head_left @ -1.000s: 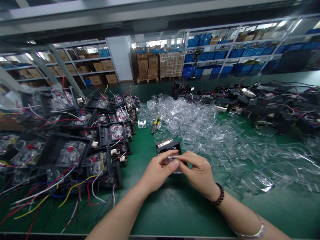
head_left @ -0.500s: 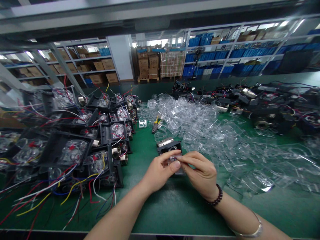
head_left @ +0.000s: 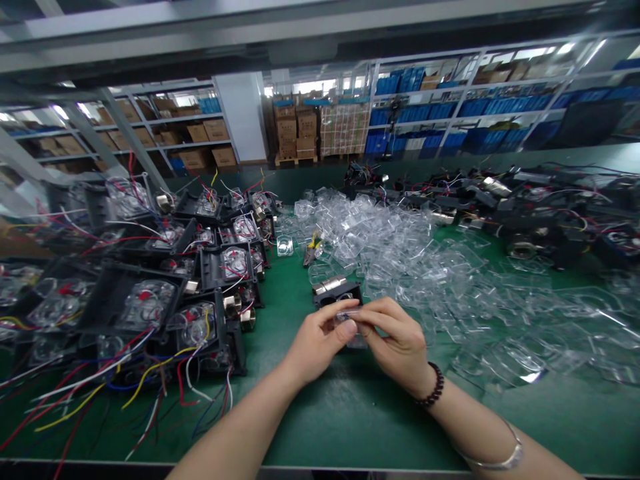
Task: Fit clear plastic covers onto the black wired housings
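Near the front middle of the green table, my left hand (head_left: 320, 340) pinches a small clear plastic piece (head_left: 349, 313) between thumb and fingers. Against the same piece, from the right, my right hand (head_left: 397, 340) has its fingers closed; the fingertips of both hands nearly meet. Just behind and partly under the hands is a black housing (head_left: 353, 291) with a silver metal fitting (head_left: 329, 286) at its back. My fingers hide much of the housing and of the clear piece. Pliers with yellow handles (head_left: 312, 251) lie behind the housing.
A wide heap of clear plastic parts (head_left: 385, 233) covers the table's middle and right. Black housings with loose coloured wires (head_left: 150, 300) crowd the left side. More dark assemblies (head_left: 525, 213) lie at the back right. Beyond the table stand shelves with blue bins (head_left: 515, 103).
My right hand has shifted slightly left and up, with its fingers still closed at the clear piece. My left hand has hardly moved.
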Demonstrator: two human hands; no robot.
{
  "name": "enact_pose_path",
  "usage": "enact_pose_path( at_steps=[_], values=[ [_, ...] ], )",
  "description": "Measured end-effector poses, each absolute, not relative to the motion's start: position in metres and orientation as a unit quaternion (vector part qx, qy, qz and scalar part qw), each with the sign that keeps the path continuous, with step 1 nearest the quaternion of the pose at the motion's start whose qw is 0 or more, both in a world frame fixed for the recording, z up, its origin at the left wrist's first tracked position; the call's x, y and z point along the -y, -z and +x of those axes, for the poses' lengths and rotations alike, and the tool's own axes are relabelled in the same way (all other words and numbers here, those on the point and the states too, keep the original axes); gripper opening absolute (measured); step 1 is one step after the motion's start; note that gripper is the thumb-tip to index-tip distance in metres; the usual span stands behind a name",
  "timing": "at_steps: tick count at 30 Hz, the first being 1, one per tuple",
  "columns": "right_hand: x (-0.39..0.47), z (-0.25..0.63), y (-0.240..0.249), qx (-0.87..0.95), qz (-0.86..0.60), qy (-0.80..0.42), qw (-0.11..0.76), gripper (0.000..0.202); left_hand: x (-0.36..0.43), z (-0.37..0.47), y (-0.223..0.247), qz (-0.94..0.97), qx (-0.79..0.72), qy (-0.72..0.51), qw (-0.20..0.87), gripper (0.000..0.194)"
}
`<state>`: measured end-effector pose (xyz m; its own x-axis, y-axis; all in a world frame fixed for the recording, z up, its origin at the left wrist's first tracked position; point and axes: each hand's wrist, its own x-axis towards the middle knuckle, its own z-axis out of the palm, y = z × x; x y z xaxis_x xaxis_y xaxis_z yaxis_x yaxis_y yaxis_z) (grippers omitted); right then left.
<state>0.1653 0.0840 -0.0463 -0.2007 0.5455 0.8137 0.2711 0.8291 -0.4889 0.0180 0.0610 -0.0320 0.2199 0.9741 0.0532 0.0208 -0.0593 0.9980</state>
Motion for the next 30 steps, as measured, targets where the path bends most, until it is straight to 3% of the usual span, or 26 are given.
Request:
enact_pose_path(
  at_steps=[19,30],
  values=[
    [-0.0807,0.1637,0.0417,0.747,-0.301,-0.088,0.586,0.013,-0.0606,0.0185,0.0305,0.580,-0.429,-0.433,0.540,0.061],
    [-0.0782,0.1598,0.0468,0.660,-0.369,-0.247,0.606,0.008,-0.0586,0.0218,0.0355,0.582,-0.419,-0.471,0.513,0.055]
  ],
)
